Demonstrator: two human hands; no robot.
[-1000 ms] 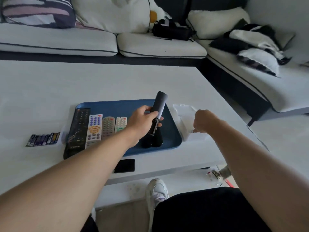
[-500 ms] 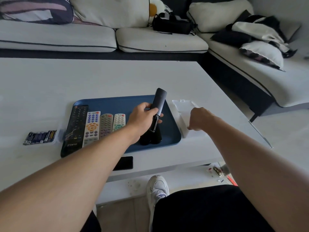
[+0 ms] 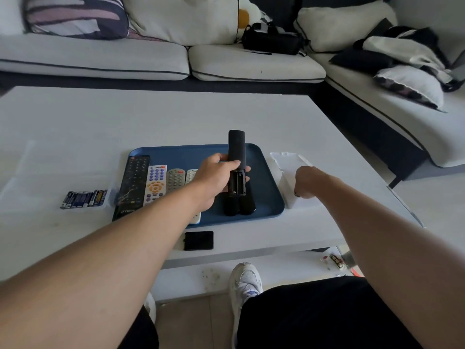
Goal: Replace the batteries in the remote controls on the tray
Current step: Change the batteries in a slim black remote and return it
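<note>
Currently the left hand (image 3: 216, 176) is clamped around a slim black remote (image 3: 236, 157), held above the blue tray (image 3: 269, 197) with its back up and the battery bay exposed at the near end; the bay looks empty, though that is hard to confirm at this size. The remote's long axis is pointed away from the person, roughly straight up the frame, far end raised. The right hand (image 3: 308, 182) is curled, knuckles up, over a white container (image 3: 289, 170) just right of the tray; whether something is pinched in it cannot be told. A small dark object is seen at its fingertips, possibly a spent cell. Fresh batteries (image 3: 84, 199) are lined up on the table (image 3: 75, 122) well to the left of the tray, so they lie on the left hand's side, across from the free right hand; a cross-body reach or a hand swap is judged necessary for loading. Four remotes (image 3: 156, 183) are laid side by side at the tray's left, two black ones (image 3: 239, 205) under the held unit. A black cover (image 3: 198, 240) is lying on the table edge, near the tray. Versus half a second earlier, the held remote is rotated more upright in frame, bay more visible; the right hand is kept over the container.
</note>
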